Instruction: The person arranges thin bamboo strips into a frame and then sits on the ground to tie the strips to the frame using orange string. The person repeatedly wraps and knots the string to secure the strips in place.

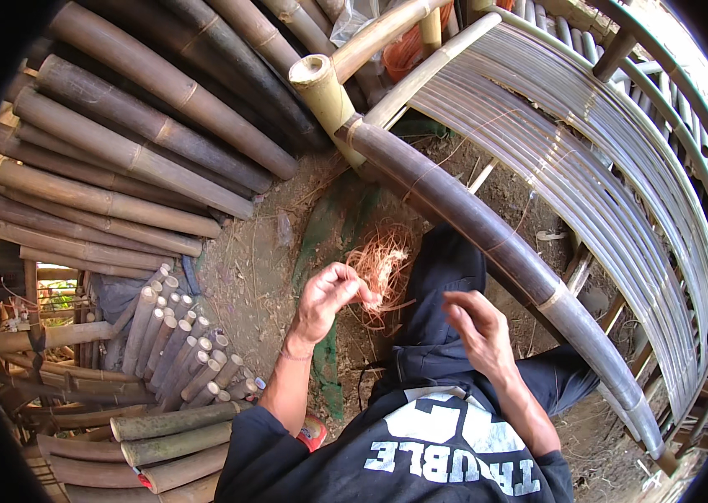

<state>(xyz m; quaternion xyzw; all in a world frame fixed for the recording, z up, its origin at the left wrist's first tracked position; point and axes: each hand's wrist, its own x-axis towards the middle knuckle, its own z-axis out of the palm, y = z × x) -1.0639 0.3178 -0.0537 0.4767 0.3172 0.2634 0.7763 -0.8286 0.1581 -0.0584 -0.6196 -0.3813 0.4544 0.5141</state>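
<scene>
Mid-frame: reddish fibre bundle [381, 267], just beside left hand [323, 306], whose fingertips are narrowed; cannot tell if a strand is gripped. Right hand [481, 334], right of centre, loosely curled, contents unclear. Probable step: handling fine strands; next move calls for a precise pinch.

The left hand [325, 303] has room toward nine o'clock, over the dirt floor [241, 285]. A dark bamboo pole [511, 253] bars the right hand [480, 331] at two o'clock.
</scene>
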